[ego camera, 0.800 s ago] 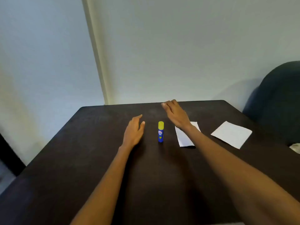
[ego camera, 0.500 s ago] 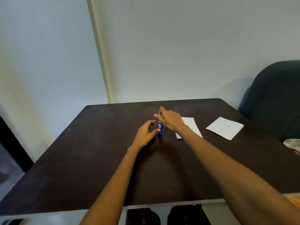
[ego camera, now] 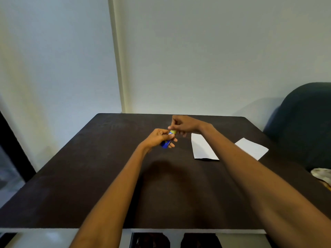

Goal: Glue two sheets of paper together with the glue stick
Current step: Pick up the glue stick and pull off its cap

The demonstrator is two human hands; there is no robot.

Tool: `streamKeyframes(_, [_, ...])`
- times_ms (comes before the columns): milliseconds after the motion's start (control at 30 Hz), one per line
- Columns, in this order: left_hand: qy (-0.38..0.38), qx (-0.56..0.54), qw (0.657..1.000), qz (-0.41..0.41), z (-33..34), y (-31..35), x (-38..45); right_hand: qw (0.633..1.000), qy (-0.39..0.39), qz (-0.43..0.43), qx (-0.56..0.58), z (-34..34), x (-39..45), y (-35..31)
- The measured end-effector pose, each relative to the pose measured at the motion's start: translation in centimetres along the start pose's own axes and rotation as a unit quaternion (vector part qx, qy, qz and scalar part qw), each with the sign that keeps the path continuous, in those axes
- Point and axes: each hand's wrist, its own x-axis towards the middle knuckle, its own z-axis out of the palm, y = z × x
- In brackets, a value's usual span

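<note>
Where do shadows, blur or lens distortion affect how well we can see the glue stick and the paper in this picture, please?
In the head view, the arms cast a broad soft shadow on the dark table; the glue stick, gripped by the left hand with the right hand pinching its yellow cap, is slightly blurred, label unreadable; the two paper sheets show clearly; wide-angle distortion stretches the forearms.
</note>
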Motion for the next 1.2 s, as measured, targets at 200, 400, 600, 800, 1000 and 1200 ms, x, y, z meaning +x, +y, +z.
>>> streamKeyframes(200, [-0.125, -0.133, 0.979, -0.084, -3.1, 0.2, 0.5, 0.994, -0.082, -0.017, 0.066, -1.1, 1.9, -0.7])
streamKeyframes(400, [-0.157, -0.222, 0.957, -0.105, -5.7, -0.8, 1.4, 0.987, -0.106, -0.032, 0.118, -1.2, 4.1, -0.5])
streamKeyframes(600, [-0.163, -0.178, 0.960, -0.142, -6.3, -0.3, 2.8, 0.982, -0.117, -0.007, 0.147, -0.9, 5.3, 1.3])
streamKeyframes(800, [-0.112, -0.075, 0.981, -0.138, -4.0, -0.3, 3.9, 0.987, -0.099, 0.028, 0.125, -0.9, 5.8, 2.7])
streamKeyframes(1000, [-0.177, -0.216, 0.935, -0.219, -5.5, -1.0, 3.4, 0.980, -0.099, 0.018, 0.170, 0.1, 4.8, 2.2])
streamKeyframes(1200, [-0.118, -0.116, 0.961, -0.220, -5.5, 0.2, 2.2, 0.986, -0.092, -0.013, 0.137, 0.7, 4.5, 1.1])
